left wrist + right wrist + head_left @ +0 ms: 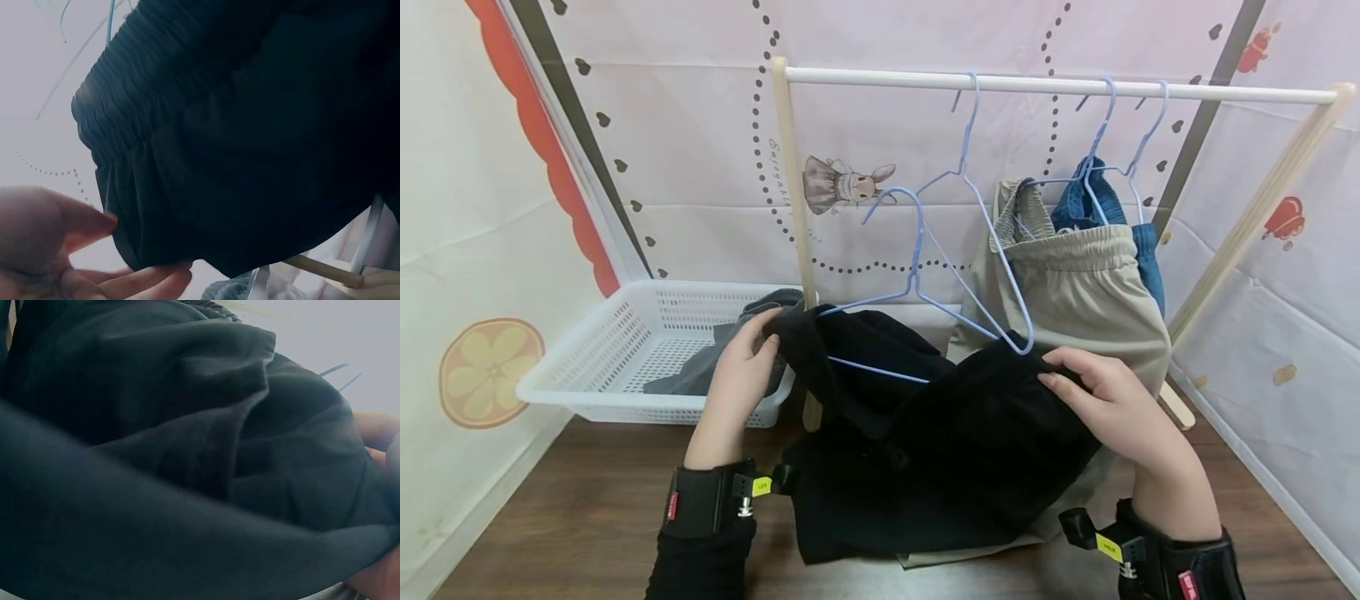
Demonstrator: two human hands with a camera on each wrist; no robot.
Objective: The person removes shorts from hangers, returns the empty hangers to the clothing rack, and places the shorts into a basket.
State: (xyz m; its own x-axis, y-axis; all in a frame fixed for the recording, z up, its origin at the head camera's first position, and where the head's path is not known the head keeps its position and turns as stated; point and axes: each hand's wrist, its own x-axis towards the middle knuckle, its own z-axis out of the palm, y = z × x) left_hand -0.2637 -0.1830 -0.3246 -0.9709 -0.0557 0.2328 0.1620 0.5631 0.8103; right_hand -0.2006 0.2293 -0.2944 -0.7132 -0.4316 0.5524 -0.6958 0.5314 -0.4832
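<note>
Head view: from above, facing forward and down, rack (pixel 880 77) in frame, farthest back. Left wrist view: close, past left hand (pixel 44 228) toward black garment (pixel 237 156) and dotted backdrop (pixel 37 150). Right wrist view: close, garment filling most of frame. Head and left wrist share backdrop; all three share garment.

A black cloth garment with a gathered, elastic-looking waistband (pixel 970 475) sags between the left hand (pixel 741 362) and right hand (pixel 1112 400), its waist open, creased folds drooping below both. A slim light-blue clothes hanger (pixel 916 265) sits partly inside that opening, hook upward, its left end just beside the left hand.
</note>
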